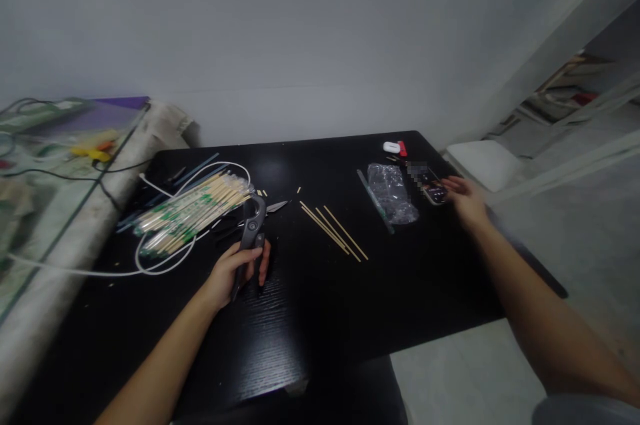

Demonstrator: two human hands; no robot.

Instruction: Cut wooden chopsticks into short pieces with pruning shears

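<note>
My left hand (231, 271) is wrapped round the handles of dark grey pruning shears (253, 226), whose jaws point away from me. Over at the table's right side, my right hand (466, 201) grips the near edge of a smartphone (434, 189) with a lit screen. Several thin wooden sticks (334, 233) lie loose between the two hands. Left of the shears are packs of disposable chopsticks (193, 211) in clear and green wrapping. A pair of scissors (277, 207) lies behind the shears, partly hidden by them.
A clear plastic bag (391, 193) and a flat strip (375, 201) lie on the black table (340, 305). Farther back is a white earphone case (391, 147). A white cable (113, 273) loops round the chopsticks. A white stool (484, 163) stands to the right.
</note>
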